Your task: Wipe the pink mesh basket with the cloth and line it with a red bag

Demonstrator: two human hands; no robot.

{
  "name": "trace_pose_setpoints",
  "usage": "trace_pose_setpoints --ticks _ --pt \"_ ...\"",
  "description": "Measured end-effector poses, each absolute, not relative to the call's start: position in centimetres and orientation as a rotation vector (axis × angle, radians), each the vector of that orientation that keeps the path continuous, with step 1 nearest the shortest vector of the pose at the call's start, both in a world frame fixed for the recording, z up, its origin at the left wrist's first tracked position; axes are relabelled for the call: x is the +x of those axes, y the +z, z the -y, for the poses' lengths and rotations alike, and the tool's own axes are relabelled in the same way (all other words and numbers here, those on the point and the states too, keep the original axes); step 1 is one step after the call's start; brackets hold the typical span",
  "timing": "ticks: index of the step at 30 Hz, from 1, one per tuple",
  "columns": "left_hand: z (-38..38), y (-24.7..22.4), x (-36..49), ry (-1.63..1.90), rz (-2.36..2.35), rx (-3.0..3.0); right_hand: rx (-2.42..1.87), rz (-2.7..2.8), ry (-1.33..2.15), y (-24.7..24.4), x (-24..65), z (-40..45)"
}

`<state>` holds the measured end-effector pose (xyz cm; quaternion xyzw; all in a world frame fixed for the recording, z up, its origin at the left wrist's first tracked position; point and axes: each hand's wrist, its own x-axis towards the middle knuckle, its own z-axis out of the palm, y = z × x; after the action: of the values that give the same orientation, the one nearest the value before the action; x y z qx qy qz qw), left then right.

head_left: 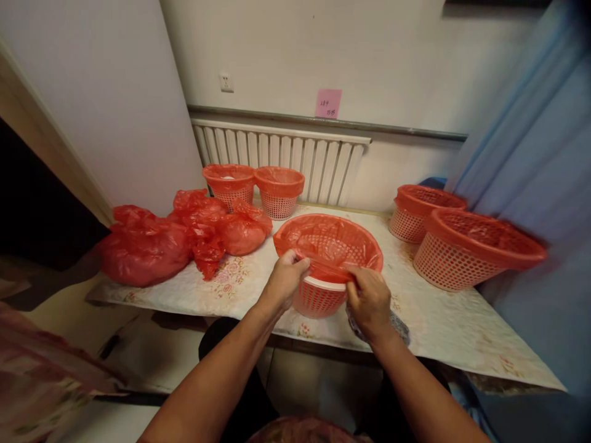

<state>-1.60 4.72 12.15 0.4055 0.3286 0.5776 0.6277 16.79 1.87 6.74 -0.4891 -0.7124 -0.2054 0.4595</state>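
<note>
In front of me on the table stands a white perforated wastebasket (322,299), lined with a red plastic bag (330,237). The bag's top is folded over the far and side rims, while at the near side a strip of white rim shows beneath its edge. My left hand (289,274) pinches the bag's edge at the near left of the rim. My right hand (369,298) grips the same edge at the near right, fingers curled. Between both hands the film is stretched taut. A grey patterned cloth-like item (399,327) lies partly hidden beneath my right hand.
Two lined baskets (278,191) stand at the back by the radiator (318,163). Two more (462,258) are at the right near a blue curtain (530,154). Several filled red bags (148,246) sit at the left. A floral cloth (231,283) covers the table.
</note>
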Motion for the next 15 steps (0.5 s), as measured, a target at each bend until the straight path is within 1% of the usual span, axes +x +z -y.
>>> trace_pose_setpoints --ticks 7,10,12,15 --pt "-5.2 11.9 -2.0 1.268 -0.737 0.957 -1.565 1.702 -0.699 7.9 23.6 -4.5" --pt "-5.3 12.3 -2.0 1.266 -0.715 0.915 -1.715 1.604 -0.662 8.2 26.2 -6.8" --pt "-5.3 12.7 -2.2 1.253 -0.694 0.874 -1.760 1.501 -0.520 8.6 27.5 -8.6" --pt "-5.6 13.2 -3.2 1.194 -0.690 0.844 -1.659 1.235 0.006 9.2 28.7 -11.4"
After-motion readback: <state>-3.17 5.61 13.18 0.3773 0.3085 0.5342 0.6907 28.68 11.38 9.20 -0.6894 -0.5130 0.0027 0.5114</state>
